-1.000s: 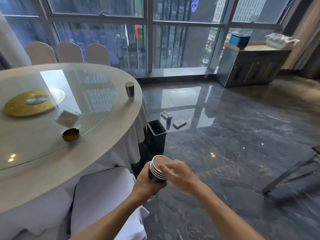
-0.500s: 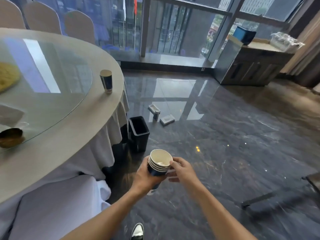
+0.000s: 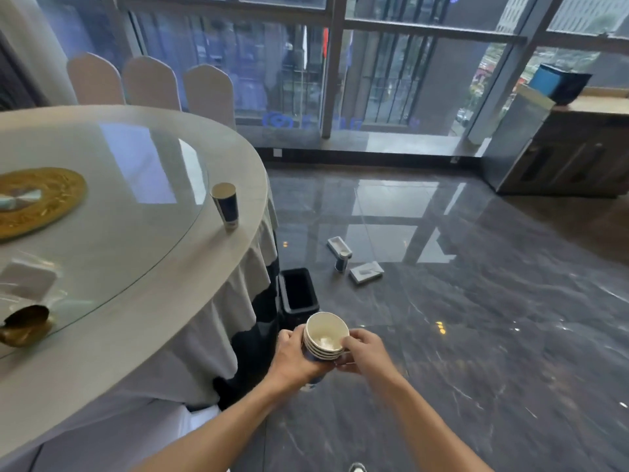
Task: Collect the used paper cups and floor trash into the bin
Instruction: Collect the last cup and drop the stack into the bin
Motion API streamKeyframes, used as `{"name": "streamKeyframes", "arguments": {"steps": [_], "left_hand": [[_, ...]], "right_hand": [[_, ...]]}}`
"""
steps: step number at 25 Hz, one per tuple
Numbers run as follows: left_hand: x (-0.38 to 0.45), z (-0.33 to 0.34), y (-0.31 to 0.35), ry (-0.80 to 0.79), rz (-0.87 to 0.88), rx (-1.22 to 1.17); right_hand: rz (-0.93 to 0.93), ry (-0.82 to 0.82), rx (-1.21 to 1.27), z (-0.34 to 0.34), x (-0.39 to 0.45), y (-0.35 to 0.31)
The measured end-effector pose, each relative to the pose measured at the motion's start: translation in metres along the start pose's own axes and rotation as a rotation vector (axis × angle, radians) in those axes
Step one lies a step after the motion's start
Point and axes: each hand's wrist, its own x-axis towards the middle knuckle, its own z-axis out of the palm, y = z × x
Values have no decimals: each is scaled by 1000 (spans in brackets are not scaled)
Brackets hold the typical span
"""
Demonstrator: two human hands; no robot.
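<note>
Beside the bench [image 3: 190,301], both hands are grasping nested cups [image 3: 325,338]: left hand [image 3: 294,361] wrapping them, right hand [image 3: 366,352] steadying the rim, likely for carrying to the bin [image 3: 299,294] at twelve o'clock.

The bin [image 3: 299,294] stood on the floor [image 3: 476,335] just beside the desk [image 3: 170,301], at its right edge. Behind the bin, near it, lay three pieces of floor trash: a box [image 3: 339,246], a cup [image 3: 342,261] and a flat tray [image 3: 366,272]. Before the bin, the left hand [image 3: 295,356] and right hand [image 3: 365,349] held a cup stack [image 3: 326,336]. Left of the bin, a single cup [image 3: 225,205] stood upright on the desk.
</note>
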Motion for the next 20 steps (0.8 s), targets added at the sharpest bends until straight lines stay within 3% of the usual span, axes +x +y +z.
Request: {"name": "streamKeyframes", "arguments": {"steps": [9,15,20], "left_hand": [[100,4,50,122,-67,-89],[158,5,42,301,-125,-140],[254,-36,37,404,-106,-226]], "right_hand": [[-95,-204,-101,-46,122,-85],[-71,-355,-215,-23,190,-126],[-155,-440,-351,23,281,-192]]}}
